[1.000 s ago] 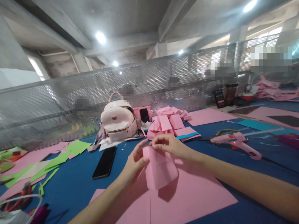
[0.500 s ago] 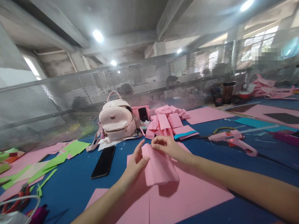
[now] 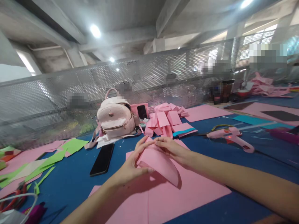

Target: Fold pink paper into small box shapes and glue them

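A small piece of pink paper point(image 3: 158, 161) is bent into a curve between my hands, above larger pink sheets point(image 3: 177, 199) lying on the blue table. My left hand point(image 3: 136, 160) holds its left side, fingers at the top edge and thumb along the lower left. Pinching the top edge from the right is my right hand point(image 3: 171, 149), whose fingertips meet those of the left. Part of the paper's far side is hidden behind the fingers. Just beyond my hands lies a heap of folded pink paper pieces point(image 3: 163, 119), with a blue-striped pink piece point(image 3: 184, 130) beside it.
A pink glue gun point(image 3: 231, 137) with a lit red light lies to the right, its cord trailing right. Left are a black phone point(image 3: 102, 159), a pale backpack point(image 3: 116, 119), green paper scraps point(image 3: 74, 146) and red-handled pliers point(image 3: 16, 199). A perforated metal screen point(image 3: 144, 77) stands behind.
The pink paper has gone from nearly flat and upright to tilted and curved. My left fingers have moved over to its top edge, close to my right fingers.
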The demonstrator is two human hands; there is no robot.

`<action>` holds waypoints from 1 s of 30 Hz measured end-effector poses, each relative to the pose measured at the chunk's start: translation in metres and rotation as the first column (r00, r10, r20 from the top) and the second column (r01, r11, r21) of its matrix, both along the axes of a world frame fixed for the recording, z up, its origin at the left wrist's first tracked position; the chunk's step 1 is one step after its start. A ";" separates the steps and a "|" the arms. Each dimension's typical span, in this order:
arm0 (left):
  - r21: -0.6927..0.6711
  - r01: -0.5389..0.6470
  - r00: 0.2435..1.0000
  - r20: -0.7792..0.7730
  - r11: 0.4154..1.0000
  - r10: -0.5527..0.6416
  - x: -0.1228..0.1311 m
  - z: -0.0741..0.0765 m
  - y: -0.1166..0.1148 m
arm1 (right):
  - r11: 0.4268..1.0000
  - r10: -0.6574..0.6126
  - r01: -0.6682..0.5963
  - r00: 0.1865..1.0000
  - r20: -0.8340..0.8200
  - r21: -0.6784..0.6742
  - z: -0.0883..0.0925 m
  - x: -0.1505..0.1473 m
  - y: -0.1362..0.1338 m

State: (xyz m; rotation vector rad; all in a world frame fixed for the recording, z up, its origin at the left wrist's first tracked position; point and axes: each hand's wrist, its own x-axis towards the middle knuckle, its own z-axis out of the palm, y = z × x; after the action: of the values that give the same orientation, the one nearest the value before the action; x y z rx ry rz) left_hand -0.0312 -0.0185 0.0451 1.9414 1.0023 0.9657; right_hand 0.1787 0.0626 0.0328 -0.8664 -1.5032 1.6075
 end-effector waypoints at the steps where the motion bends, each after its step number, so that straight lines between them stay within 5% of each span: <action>1: 0.006 -0.001 1.000 -0.001 1.000 0.001 -0.001 0.000 0.001 | 1.000 0.000 0.000 1.000 0.000 0.001 -0.002 0.000 0.001; 6: -0.010 0.008 1.000 0.023 1.000 -0.008 0.000 -0.001 0.001 | 0.999 0.020 -0.021 1.000 0.016 0.045 -0.007 -0.002 0.000; 11: -0.080 0.080 0.931 0.362 0.994 -0.046 0.005 -0.004 0.005 | 0.975 -0.025 0.019 0.999 0.027 0.220 0.000 -0.003 0.000; 18: -0.068 -0.168 0.867 0.464 0.984 0.180 0.016 -0.005 0.007 | 0.794 -0.132 0.075 0.990 0.050 0.604 0.023 0.001 -0.008; 20: 0.050 -0.244 0.901 0.381 0.969 0.207 0.017 -0.002 0.000 | 0.698 -0.131 0.032 0.988 0.083 0.715 0.029 0.004 -0.017; 21: 0.131 -0.286 0.918 0.322 0.949 0.232 0.017 0.001 -0.003 | 0.606 -0.146 -0.001 0.983 0.112 0.795 0.032 0.006 -0.021; 25: 0.422 -0.337 0.941 0.148 0.842 0.303 0.016 0.009 -0.013 | 0.090 -0.315 -0.119 0.939 0.141 0.989 0.038 0.009 -0.031; 30: 0.386 -0.301 0.953 0.149 0.872 0.263 0.014 0.008 -0.007 | -0.114 -0.386 -0.130 0.919 0.076 0.985 0.037 0.007 -0.029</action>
State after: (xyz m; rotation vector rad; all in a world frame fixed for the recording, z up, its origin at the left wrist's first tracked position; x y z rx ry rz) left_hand -0.0174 -0.0250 0.0534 2.0897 1.1214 1.5188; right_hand 0.1859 0.0332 0.0699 -0.2618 -2.1600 -0.3158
